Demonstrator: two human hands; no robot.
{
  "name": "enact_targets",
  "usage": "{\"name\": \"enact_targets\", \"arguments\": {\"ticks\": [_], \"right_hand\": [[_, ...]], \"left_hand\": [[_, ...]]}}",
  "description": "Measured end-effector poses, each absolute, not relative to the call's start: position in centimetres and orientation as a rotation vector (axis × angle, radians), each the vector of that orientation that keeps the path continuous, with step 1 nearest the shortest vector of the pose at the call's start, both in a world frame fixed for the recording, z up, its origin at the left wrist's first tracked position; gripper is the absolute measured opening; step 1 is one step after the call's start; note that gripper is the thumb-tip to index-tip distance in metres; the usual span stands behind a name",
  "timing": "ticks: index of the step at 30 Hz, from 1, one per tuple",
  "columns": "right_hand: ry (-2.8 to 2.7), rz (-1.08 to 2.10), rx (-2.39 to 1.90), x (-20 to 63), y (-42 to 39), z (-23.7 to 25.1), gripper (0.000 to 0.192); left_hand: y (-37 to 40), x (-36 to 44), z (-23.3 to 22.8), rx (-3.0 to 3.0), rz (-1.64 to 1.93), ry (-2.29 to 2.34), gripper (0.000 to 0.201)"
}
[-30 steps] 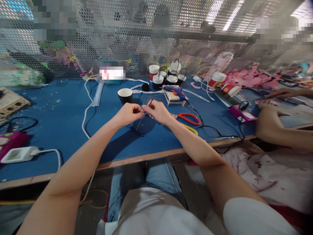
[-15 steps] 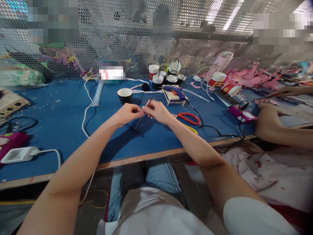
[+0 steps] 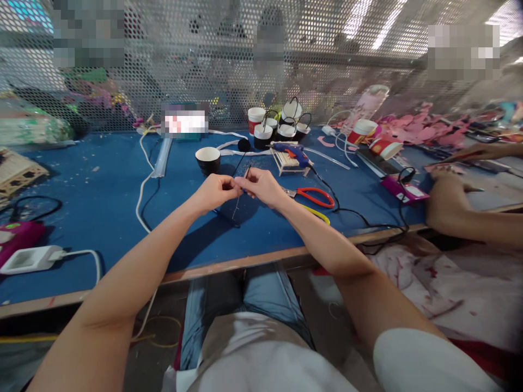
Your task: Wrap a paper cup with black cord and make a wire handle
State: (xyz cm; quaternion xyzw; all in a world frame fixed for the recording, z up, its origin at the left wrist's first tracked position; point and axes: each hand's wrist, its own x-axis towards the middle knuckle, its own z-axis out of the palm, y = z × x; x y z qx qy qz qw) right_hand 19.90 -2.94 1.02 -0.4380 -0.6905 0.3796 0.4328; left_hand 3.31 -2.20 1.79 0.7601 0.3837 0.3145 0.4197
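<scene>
Above the blue table [image 3: 122,218], my left hand [image 3: 216,191] and my right hand [image 3: 263,186] meet fingertip to fingertip, both pinched closed on a thin black cord [image 3: 236,206]. One end hangs below the fingers; a short dark tip pokes up from the right fingers. Behind them lies a black ball of cord [image 3: 244,145], with a dark strand running toward the hands. A black cup with a white inside [image 3: 208,161] stands just beyond my left hand. Under the hands lies a slim dark rod [image 3: 226,219], partly hidden.
Right of my hands lie red- and yellow-handled pliers [image 3: 314,197]. A blue glue gun [image 3: 292,152] rests on a small wooden rack [image 3: 286,166]. Several cups with black handles [image 3: 286,130] stand behind. Cables cross the table. A co-worker's arm [image 3: 457,209] is at the right.
My hands have drawn slightly closer, the fingertips now touching. The hanging cord end has swung to a steeper angle. Objects on the table stay put.
</scene>
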Motion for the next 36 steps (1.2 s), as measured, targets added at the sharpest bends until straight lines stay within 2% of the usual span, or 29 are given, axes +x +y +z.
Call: {"name": "enact_targets", "arguments": {"ticks": [5, 14, 22, 29, 36], "right_hand": [[-1.757, 1.086, -0.962, 20.28, -2.87, 1.22, 0.028], [-1.779, 0.683, -1.219, 19.7, -2.96, 1.02, 0.036], [-1.713, 1.148, -1.001, 19.96, -3.38, 1.74, 0.03], [-1.674, 1.131, -1.078, 20.06, -3.19, 1.53, 0.033], [-1.708, 0.99, -1.223, 19.84, -3.09, 1.46, 0.028]], "left_hand": [[-2.22, 3.29, 1.93, 1.755, 0.763, 0.915, 0.023], [-2.38, 3.4, 1.81, 1.97, 0.805, 1.041, 0.021], [-2.2, 3.11, 1.96, 1.812, 0.747, 0.9, 0.024], [-1.82, 2.43, 2.61, 2.012, 0.661, 0.89, 0.025], [-2.05, 2.93, 2.15, 2.246, 0.741, 1.077, 0.021]]}}
